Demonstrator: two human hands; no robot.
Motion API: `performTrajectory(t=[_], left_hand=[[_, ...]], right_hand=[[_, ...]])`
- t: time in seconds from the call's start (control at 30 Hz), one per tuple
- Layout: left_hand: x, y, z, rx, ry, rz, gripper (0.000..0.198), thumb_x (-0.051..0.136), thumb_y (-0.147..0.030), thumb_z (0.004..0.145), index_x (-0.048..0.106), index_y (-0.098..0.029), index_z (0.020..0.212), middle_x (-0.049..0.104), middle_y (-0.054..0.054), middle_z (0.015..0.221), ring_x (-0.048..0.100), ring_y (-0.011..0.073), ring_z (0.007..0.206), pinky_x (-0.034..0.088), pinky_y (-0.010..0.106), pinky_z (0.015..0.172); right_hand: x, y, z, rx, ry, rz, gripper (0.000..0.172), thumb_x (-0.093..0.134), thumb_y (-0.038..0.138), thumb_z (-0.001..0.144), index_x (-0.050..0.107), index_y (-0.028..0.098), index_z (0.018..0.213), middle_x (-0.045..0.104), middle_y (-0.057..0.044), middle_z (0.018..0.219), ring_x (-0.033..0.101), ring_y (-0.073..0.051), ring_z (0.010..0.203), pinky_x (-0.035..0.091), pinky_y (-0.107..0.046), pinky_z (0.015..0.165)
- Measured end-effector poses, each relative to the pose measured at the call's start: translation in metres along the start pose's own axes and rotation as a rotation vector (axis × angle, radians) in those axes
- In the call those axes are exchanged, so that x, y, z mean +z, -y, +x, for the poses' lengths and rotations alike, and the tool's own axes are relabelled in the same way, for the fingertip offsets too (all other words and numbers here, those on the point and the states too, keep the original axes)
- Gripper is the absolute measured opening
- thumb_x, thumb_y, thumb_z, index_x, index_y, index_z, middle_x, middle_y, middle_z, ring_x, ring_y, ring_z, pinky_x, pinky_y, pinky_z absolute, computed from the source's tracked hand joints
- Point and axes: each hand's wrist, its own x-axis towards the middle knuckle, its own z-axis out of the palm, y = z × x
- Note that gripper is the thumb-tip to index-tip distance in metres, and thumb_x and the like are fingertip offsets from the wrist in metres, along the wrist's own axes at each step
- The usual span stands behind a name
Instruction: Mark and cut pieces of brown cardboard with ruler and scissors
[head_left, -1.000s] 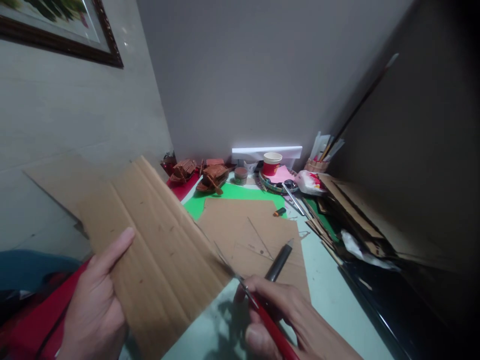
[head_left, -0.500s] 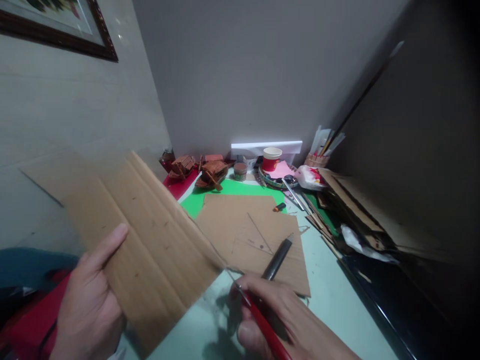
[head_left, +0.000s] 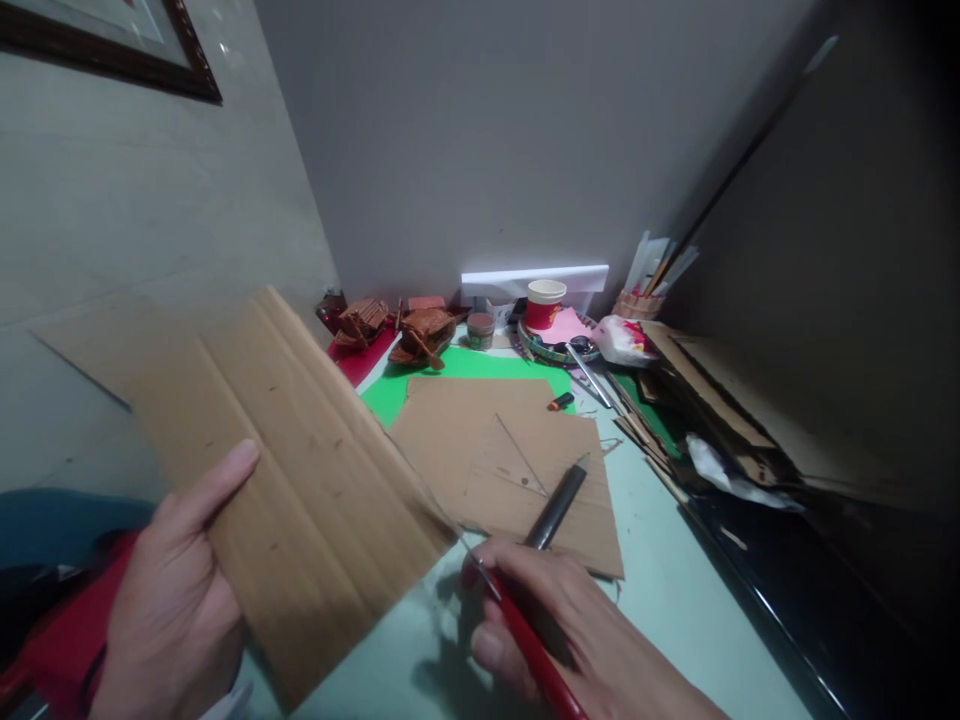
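A grey wall (head_left: 525,140) stands behind the pale tabletop (head_left: 667,570). Near left, a raised cardboard piece (head_left: 300,500) is gripped by the left hand (head_left: 176,590); near right, the right hand (head_left: 562,610) grasps a red-handled tool (head_left: 536,645), tip at the cardboard's right corner.

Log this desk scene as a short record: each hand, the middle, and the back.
Left hand: grips a raised cardboard piece, thumb on its face
Right hand: holds a red-handled tool, its thin tip by the piece's corner; contact unclear
Middle: cardboard sheet partly over green sheet; black-handled knife on the cardboard sheet
Back: two brown model boats; red paper cup
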Motion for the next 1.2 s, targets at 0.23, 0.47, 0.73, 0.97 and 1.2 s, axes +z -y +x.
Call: performTrajectory(t=[0.23, 0.47, 0.73, 0.97, 1.2], left_hand=[[0.001, -0.001, 0.000, 0.040, 0.038, 0.035, 0.052, 0.070, -0.023, 0.078, 0.057, -0.017, 0.127, 0.077, 0.009, 0.096, 0.074, 0.0303, 0.087, 0.064, 0.041, 0.074], [-0.003, -0.002, 0.003, 0.127, 0.077, 0.070, 0.039, 0.066, -0.009, 0.080, 0.067, -0.016, 0.119, 0.077, 0.004, 0.098, 0.074, 0.0193, 0.077, 0.063, 0.033, 0.077], [-0.010, 0.008, 0.000, 0.120, 0.152, 0.136, 0.036, 0.069, -0.005, 0.075, 0.069, -0.016, 0.110, 0.076, 0.008, 0.106, 0.075, 0.0260, 0.081, 0.064, 0.041, 0.078], [-0.022, 0.016, -0.009, 0.160, 0.194, 0.258, 0.054, 0.078, -0.007, 0.068, 0.065, -0.020, 0.119, 0.073, 0.014, 0.115, 0.071, 0.0360, 0.101, 0.060, 0.053, 0.085], [-0.021, 0.012, -0.026, 0.255, 0.146, 0.277, 0.057, 0.083, -0.005, 0.054, 0.069, -0.024, 0.106, 0.077, 0.006, 0.090, 0.075, 0.0346, 0.071, 0.064, 0.056, 0.067]], right_hand=[[0.009, -0.006, 0.004, -0.001, 0.058, 0.120, 0.018, 0.052, 0.030, 0.089, 0.044, 0.022, 0.075, 0.052, 0.005, 0.062, 0.045, -0.010, 0.054, 0.035, -0.022, 0.053], [0.020, -0.015, 0.009, -0.100, -0.063, 0.005, 0.012, 0.049, 0.026, 0.084, 0.047, 0.021, 0.074, 0.052, 0.002, 0.063, 0.046, -0.012, 0.054, 0.037, -0.024, 0.055], [0.023, -0.015, 0.015, -0.152, -0.129, -0.014, 0.020, 0.044, 0.027, 0.086, 0.037, 0.023, 0.068, 0.042, 0.004, 0.060, 0.040, -0.011, 0.053, 0.033, -0.024, 0.053], [0.015, -0.010, 0.006, -0.131, -0.074, -0.031, 0.026, 0.050, 0.036, 0.089, 0.043, 0.021, 0.069, 0.045, 0.004, 0.061, 0.040, -0.011, 0.055, 0.031, -0.024, 0.053], [0.012, -0.012, 0.001, -0.085, -0.013, 0.071, 0.038, 0.063, 0.051, 0.085, 0.045, 0.021, 0.071, 0.038, 0.007, 0.059, 0.034, -0.010, 0.057, 0.026, -0.023, 0.051]])
